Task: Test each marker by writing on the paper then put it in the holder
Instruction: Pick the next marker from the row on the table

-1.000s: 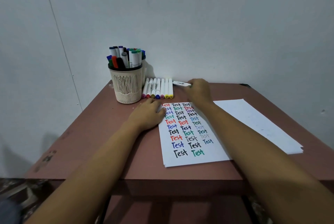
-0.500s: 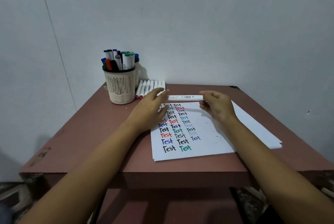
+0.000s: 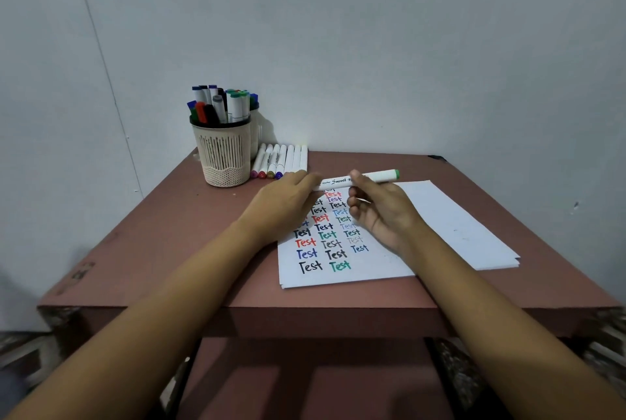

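Marker [image 3: 376, 177] hung level just above the paper [image 3: 372, 270], held by both your hands. Your right hand [image 3: 382, 213] had its fingers [image 3: 354, 203] curled round the middle, thumb on top, and the green cap stuck out to their right. Your left hand [image 3: 284, 203] pinched the other end with its fingers [image 3: 310, 179]. Beyond and left of those fingers stood the holder [image 3: 223, 159], with a row of markers [image 3: 284, 160] just beside it on the table [image 3: 169, 233].
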The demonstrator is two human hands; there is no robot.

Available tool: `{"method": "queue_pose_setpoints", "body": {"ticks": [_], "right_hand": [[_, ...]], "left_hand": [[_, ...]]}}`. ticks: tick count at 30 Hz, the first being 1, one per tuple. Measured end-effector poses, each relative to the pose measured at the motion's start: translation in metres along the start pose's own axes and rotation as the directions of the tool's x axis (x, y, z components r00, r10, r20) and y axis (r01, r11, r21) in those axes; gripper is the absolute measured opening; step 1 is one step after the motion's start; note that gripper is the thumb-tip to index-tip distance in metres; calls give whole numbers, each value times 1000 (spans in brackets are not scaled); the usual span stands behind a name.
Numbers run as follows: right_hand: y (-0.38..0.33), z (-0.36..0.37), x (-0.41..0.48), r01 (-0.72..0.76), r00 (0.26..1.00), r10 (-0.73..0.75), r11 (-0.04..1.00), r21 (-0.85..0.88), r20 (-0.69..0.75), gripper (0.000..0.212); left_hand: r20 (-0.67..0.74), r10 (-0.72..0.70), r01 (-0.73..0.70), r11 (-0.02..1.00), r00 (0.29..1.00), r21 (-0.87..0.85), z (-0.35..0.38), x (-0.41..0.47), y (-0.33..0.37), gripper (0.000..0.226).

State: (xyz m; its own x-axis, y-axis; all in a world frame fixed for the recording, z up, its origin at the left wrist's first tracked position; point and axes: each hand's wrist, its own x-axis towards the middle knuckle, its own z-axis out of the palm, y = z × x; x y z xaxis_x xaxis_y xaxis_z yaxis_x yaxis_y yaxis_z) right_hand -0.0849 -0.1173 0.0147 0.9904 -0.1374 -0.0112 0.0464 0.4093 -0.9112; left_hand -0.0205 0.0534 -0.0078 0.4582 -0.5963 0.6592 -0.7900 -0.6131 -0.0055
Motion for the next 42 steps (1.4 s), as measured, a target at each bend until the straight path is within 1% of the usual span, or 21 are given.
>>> {"method": "queue_pose_setpoints", "body": {"ticks": [1, 3, 7, 13, 14, 16, 18, 19, 20, 21, 23, 24, 26, 27, 30, 32, 34, 38, 40, 42], "right_hand": [[2, 1, 0, -4, 1000, 5, 999, -47, 21, 14], [4, 2, 0, 3, 999, 0, 997, -79, 35, 16], [3, 2, 0, 15, 999, -13, 998, -55, 42, 18], [3, 2, -1, 18, 998, -14, 998, -53, 61, 17], [3, 2, 0, 21, 998, -18, 999, -47, 65, 16], [2, 1, -1, 30, 997, -27, 999, -42, 76, 13], [2, 1, -1, 33, 996, -29, 998, -53, 82, 11], [2, 2, -2, 34, 997, -30, 998, -58, 77, 12], [2, 3, -3, 38, 997, -34, 998, -57, 62, 12], [1, 4, -3, 45, 998, -43, 998, -43, 35, 13], [-2, 3, -4, 60, 997, -58, 997, 49, -50, 14], [-4, 2, -4, 65, 995, -56, 991, 115, -81, 14], [-7, -4, -4, 46, 996, -28, 975, 219, -84, 14], [-8, -7, -5, 24, 997, -6, 971, 239, -73, 15], [-13, -10, -10, 0, 998, 17, 958, 287, -58, 14], [-15, -10, -16, 5, 999, 8, 953, 304, -43, 11], [-16, -13, -22, 11, 999, -3, 966, 260, -33, 12], [-10, -17, -33, 62, 997, -56, 992, 111, -60, 28], [-5, -17, -39, 89, 993, -87, 996, 13, -80, 30], [0, -17, -43, 113, 987, -126, 986, -121, -104, 31]], "left_hand": [[-2, 16, -16, 1000, 1000, -6, 0, 0, 1, 40], [-12, 39, -39, 999, 999, -34, 0, -1, 1, 39], [-47, 51, -54, 997, 998, -62, 1, -3, 1, 29], [-79, 51, -59, 993, 996, -104, 2, -2, 1, 29], [-96, 51, -59, 995, 994, -77, 2, -3, 0, 27], [-141, 46, -43, 999, 989, 30, 0, -5, -3, 24], [-172, 35, -21, 996, 985, 81, -1, -6, -4, 26], [-153, 14, -5, 998, 988, 56, -2, -6, -3, 30], [-115, -38, 39, 999, 993, 8, -4, -5, -1, 34], [-43, -111, 109, 993, 993, -45, -5, -4, 1, 39], [89, -239, 249, 958, 967, -141, -6, -4, -2, 51], [116, -290, 309, 929, 950, -205, -6, -5, -4, 53], [81, -402, 405, 856, 912, -320, -7, -6, -12, 47], [53, -457, 445, 826, 888, -347, -8, -6, -15, 40], [22, -569, 545, 775, 822, -321, -7, -5, -19, 30], [30, -586, 567, 768, 810, -299, -6, -3, -19, 27], [42, -584, 571, 773, 810, -276, -5, -3, -20, 26], [70, -565, 562, 786, 822, -258, -5, -5, -21, 24], [95, -563, 567, 785, 821, -249, -4, -6, -21, 25], [126, -567, 580, 780, 814, -236, -4, -6, -21, 26]]}}
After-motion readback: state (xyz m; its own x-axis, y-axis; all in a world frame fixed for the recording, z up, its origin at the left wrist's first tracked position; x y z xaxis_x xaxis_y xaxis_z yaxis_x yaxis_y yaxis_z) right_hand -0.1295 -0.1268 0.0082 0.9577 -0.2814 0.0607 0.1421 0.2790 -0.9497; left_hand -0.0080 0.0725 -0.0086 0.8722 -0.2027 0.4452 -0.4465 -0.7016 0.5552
